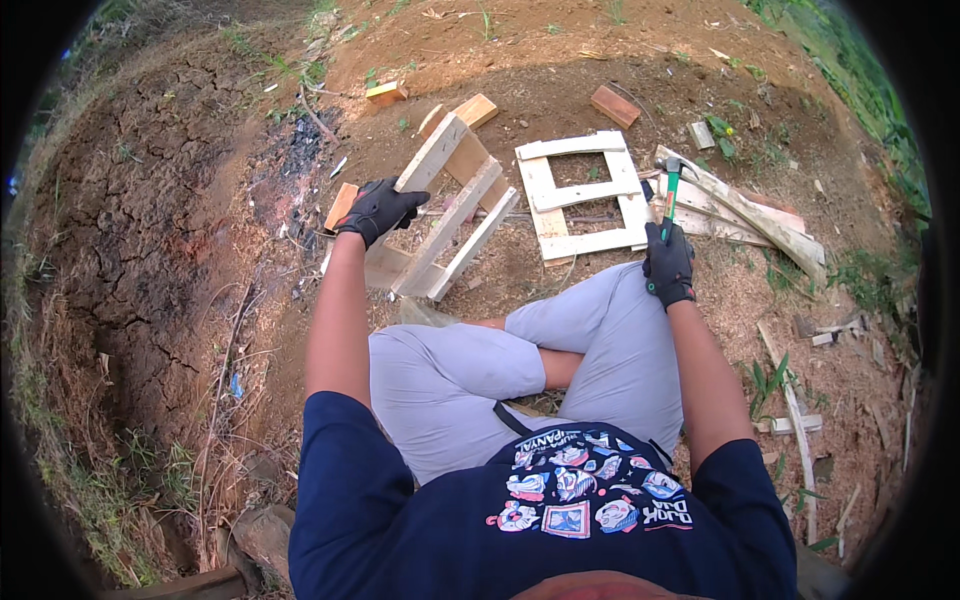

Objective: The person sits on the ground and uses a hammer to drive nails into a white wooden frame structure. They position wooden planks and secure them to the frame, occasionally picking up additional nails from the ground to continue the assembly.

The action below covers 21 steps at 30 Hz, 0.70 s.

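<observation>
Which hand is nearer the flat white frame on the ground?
Right. The right hand, gripping a hammer, sits just off the white frame; the left hand rests on the tilted frame, farther away.

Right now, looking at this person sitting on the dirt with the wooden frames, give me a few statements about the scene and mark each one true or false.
1. The right hand holds a hammer with a green handle. True.
2. The left hand rests on the tilted wooden frame. True.
3. Both hands are bare. False: both wear black gloves.
4. The second wooden frame stands upright against a wall. False: it lies flat on the soil ahead of the person's knees.
5. The hammer's head rests on the tilted frame. False: it is raised over the loose planks to the right, well apart from that frame.
6. The person sits cross-legged in grey trousers. True.
</observation>
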Available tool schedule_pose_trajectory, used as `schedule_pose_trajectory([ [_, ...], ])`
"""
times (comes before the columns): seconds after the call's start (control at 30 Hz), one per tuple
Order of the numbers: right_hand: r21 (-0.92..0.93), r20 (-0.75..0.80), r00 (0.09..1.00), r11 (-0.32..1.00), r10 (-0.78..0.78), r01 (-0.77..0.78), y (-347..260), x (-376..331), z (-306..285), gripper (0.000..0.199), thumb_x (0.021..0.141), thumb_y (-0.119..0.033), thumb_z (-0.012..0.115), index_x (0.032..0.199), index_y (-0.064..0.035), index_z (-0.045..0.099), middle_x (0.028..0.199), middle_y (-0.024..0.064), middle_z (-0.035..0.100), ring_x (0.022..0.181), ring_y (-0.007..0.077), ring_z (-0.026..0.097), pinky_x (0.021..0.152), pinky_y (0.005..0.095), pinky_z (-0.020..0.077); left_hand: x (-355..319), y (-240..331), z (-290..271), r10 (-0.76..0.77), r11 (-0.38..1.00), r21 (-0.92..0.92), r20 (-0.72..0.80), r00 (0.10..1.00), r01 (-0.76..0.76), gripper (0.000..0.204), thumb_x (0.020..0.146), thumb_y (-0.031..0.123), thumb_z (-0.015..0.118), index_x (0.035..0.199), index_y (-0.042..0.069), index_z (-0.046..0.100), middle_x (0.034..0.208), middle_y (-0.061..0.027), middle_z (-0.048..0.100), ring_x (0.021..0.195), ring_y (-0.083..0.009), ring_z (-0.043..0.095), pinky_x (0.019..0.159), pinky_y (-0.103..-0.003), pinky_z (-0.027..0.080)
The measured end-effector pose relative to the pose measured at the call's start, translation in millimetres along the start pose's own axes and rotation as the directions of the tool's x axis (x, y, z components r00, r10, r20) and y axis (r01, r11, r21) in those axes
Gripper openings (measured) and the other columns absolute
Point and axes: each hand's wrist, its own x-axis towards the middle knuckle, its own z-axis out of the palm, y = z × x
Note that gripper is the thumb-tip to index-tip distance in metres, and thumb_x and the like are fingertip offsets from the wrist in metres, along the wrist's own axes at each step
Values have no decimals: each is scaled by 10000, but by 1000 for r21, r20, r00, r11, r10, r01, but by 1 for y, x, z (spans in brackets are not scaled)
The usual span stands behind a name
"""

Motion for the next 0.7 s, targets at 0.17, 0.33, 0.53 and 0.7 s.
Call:
schedule_pose_trajectory([
  [0.17,-78,2,999,996,-51,51,6,5,-4,324,1033,-361,696,974,-60,592,676,61,607,471,164,598,451,362,462,37,-33,-26,-122,944,-319,-84,989,89,328,975,356,777,985,28,767,822,-70,760,657,-174,718,632,-342,575],
  [0.33,18,47,999,1000,12,-13,0,2,-2,335,1032,-362,697,941,-63,576,646,50,588,453,156,583,436,353,454,72,-76,-28,-134,985,-121,-56,989,126,301,967,330,735,927,34,773,786,-71,764,637,-189,723,599,-359,578],
  [0.53,45,22,999,999,25,-26,5,0,-12,321,1025,-346,713,928,-73,576,627,32,551,430,141,555,421,342,443,65,-104,-13,-198,974,-109,19,980,199,383,936,423,716,991,51,788,851,-81,793,660,-186,741,607,-348,584],
  [0.7,129,41,999,991,17,-23,8,3,-4,319,1018,-350,723,935,-78,577,631,23,548,437,129,544,417,326,438,43,-125,-13,-17,989,142,-80,997,29,571,879,440,788,1304,71,693,1010,-114,790,895,-263,770,831,-406,587],
])
